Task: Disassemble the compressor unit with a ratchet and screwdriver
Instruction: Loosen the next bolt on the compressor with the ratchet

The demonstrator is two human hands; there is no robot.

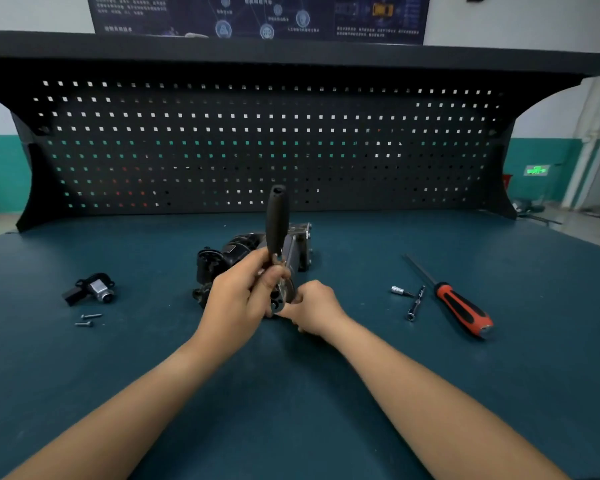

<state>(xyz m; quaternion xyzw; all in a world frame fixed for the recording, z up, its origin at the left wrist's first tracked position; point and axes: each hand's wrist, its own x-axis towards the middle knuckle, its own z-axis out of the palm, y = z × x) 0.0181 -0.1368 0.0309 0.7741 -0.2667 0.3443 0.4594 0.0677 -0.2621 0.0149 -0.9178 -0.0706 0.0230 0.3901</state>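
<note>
Nearest, the left hand [238, 296] grips the ratchet [277, 220] below its upright handle while the right hand [314, 308] pinches its head, probably seating a socket. The screwdriver [465, 310] waits at 3 o'clock, within reach; removed screws [88, 319] sit aside at 9. Just behind the hands, at 12, the compressor [236, 250] rests on the tabletop [291, 393].

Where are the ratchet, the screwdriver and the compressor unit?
ratchet [277, 223]: head view, on its black grip.
screwdriver [462, 308]: head view, on its red and black grip.
compressor unit [238, 247]: head view, on its dark housing.
</note>
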